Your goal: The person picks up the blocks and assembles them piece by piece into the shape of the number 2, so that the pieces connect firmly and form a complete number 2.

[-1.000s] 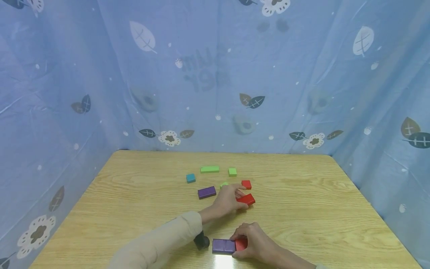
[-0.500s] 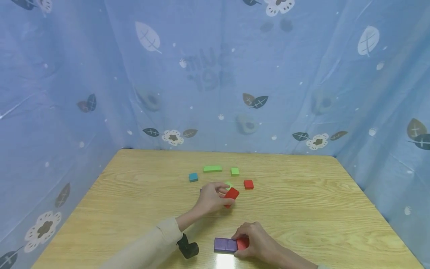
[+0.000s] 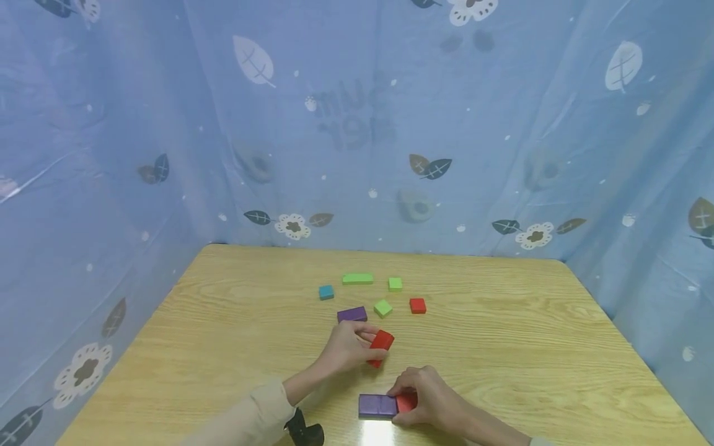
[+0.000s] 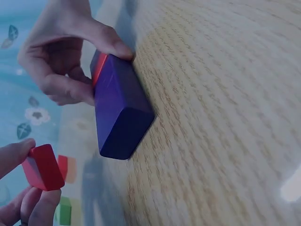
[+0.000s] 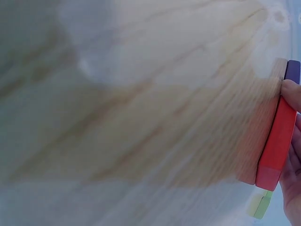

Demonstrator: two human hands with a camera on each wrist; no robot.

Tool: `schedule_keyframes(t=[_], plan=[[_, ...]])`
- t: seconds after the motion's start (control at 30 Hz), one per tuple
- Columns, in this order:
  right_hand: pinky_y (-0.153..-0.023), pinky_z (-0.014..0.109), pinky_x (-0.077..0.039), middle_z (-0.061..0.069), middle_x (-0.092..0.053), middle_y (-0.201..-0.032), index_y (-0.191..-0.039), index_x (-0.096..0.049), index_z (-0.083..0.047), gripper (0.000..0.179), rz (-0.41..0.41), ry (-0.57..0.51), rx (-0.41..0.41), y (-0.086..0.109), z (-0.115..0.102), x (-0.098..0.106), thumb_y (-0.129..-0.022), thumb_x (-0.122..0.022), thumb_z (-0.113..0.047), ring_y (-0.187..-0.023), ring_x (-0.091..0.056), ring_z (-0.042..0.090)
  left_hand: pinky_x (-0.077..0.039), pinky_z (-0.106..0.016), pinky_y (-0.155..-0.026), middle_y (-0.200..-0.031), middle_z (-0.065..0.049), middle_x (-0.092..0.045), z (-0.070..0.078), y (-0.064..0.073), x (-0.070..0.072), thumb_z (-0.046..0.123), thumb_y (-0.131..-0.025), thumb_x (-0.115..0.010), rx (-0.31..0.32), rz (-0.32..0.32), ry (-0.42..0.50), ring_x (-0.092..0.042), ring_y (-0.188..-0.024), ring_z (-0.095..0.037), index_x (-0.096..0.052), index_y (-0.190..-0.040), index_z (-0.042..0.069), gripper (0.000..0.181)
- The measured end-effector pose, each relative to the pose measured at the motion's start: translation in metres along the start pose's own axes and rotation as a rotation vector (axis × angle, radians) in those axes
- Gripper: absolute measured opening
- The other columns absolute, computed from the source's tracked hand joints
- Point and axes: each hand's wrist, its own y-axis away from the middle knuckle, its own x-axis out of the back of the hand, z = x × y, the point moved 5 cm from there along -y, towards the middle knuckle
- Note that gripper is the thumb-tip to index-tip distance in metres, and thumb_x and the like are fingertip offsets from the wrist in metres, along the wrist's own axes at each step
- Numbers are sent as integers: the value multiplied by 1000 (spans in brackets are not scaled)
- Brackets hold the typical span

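My left hand (image 3: 344, 348) pinches a red rectangular block (image 3: 382, 348) between thumb and fingers, tilted and held above the table. In the left wrist view that red block (image 4: 46, 167) shows at the lower left. Closer to the table's front, my right hand (image 3: 434, 397) grips another red block (image 3: 406, 402), thumb on the near side and fingers on the far side. This red block lies end to end with a purple block (image 3: 377, 406), which has a line across its middle. Seen from the right wrist, the gripped red block (image 5: 277, 141) lies flat on the table.
Farther back on the wooden table (image 3: 502, 334) lie a purple block (image 3: 352, 314), a blue block (image 3: 326, 292), a long green block (image 3: 357, 279), two small green blocks (image 3: 383, 308) and a small red block (image 3: 418, 306). A blue patterned curtain (image 3: 357, 124) surrounds the table.
My left hand has lifted the red block, carried it left and then nearer to me, uncovering the purple and green blocks behind. My right hand keeps its grip in place.
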Motion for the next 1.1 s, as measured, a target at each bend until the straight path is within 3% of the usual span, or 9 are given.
schedule_keyframes(t=[0.53,0.83,1.1], plan=[[-59,12,-41,-13,-67,-84,-90,-75,-10,24,-7,-2,38,-2,-1,1,-69,-85,-18,-74,-51,-6,-51,-25,-61,-86,-4,-67,-7,26,4,14,-67,-87,29,9,-60,-60,-70,-12,-69,-100,3,40],[-58,13,-43,-12,-67,-84,-89,-75,-9,23,0,-27,42,-2,0,0,-69,-85,-16,-73,-51,-6,-51,-25,-62,-81,-2,-67,-7,31,-3,8,-63,-88,14,-45,-91,-61,-70,-12,-68,-97,1,39],[-59,13,-44,-13,-67,-83,-89,-75,-9,24,-7,-24,27,-2,1,0,-69,-85,-17,-74,-51,-6,-49,-24,-62,-79,1,-67,-8,30,-6,13,-62,-88,-6,-27,-178,-59,-69,-9,-69,-96,4,40]])
